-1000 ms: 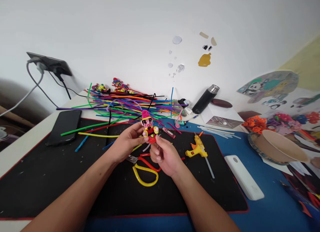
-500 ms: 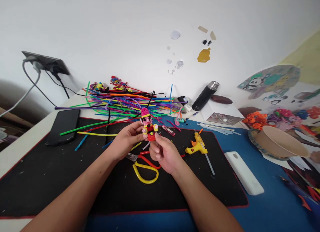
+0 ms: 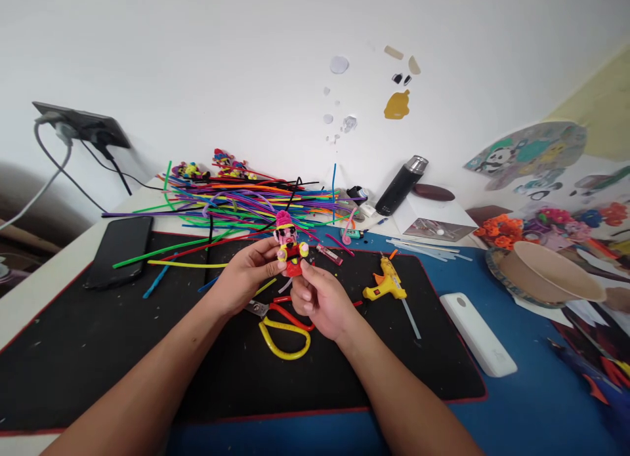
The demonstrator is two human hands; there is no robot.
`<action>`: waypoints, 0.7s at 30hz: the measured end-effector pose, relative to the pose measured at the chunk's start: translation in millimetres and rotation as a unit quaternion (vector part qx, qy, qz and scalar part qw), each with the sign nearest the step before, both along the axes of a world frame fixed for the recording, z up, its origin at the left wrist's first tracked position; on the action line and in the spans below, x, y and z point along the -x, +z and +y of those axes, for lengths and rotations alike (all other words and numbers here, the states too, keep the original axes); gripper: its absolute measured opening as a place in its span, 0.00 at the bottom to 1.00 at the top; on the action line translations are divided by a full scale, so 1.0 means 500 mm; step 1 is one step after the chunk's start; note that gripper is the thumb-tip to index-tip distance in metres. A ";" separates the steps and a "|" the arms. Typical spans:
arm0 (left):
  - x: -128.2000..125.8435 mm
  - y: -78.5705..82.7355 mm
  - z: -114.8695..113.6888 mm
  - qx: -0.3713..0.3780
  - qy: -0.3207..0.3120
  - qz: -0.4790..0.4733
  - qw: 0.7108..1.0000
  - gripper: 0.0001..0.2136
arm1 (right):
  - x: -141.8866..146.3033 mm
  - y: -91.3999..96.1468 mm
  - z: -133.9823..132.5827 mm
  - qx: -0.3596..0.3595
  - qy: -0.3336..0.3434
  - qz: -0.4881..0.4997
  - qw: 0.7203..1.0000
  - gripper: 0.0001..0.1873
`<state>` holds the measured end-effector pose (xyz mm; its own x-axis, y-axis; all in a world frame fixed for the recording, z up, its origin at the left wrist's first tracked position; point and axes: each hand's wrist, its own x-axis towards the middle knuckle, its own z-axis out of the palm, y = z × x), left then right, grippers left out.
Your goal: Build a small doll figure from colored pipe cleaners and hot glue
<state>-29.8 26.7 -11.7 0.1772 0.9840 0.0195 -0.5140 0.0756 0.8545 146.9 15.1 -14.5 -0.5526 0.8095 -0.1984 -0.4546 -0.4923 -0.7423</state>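
A small pipe-cleaner doll (image 3: 292,249) with a pink hat, dark eyes, yellow arms and a red body is held upright above the black mat, facing me. My left hand (image 3: 253,269) pinches it at its left side. The fingers of my right hand (image 3: 322,295) are closed on its red lower part, thumb in front. Just below lie scissors (image 3: 285,356) with one yellow and one red handle, partly hidden by my right hand. To the right of my hands rests a yellow hot glue gun (image 3: 386,282) with a glue stick in it.
Pipe cleaners (image 3: 246,203) in many colours are heaped by the wall, with several small dolls (image 3: 224,159) behind. A black phone (image 3: 121,249) lies left. Toward the right are a thermos (image 3: 401,186), glue sticks (image 3: 426,247), a white power bank (image 3: 477,334) and a beige bowl (image 3: 556,272).
The doll has tipped slightly, its hat leaning back and its face turned a little upward. Both hands keep their hold. The whole view has shifted a little.
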 end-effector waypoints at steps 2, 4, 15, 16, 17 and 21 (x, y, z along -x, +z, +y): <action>0.002 -0.003 0.000 0.009 0.006 0.004 1.000 0.18 | 0.000 -0.002 -0.001 0.001 -0.005 0.006 1.000 0.28; 0.003 -0.006 0.000 0.013 0.009 0.007 1.000 0.19 | 0.001 -0.003 -0.001 0.002 -0.007 0.009 1.000 0.27; 0.002 0.002 -0.009 0.013 -0.010 0.040 0.999 0.21 | 0.001 -0.003 0.002 0.000 -0.019 -0.003 1.000 0.27; 0.002 0.003 -0.010 0.013 -0.012 0.046 0.999 0.22 | 0.001 -0.003 0.002 -0.001 -0.024 -0.007 1.000 0.27; 0.003 0.003 -0.012 0.013 -0.015 0.050 0.999 0.23 | 0.002 -0.003 0.002 -0.001 -0.027 -0.011 1.000 0.26; 0.007 -0.005 -0.014 0.028 -0.016 0.042 0.999 0.25 | 0.003 -0.001 0.001 -0.001 -0.035 -0.029 0.999 0.26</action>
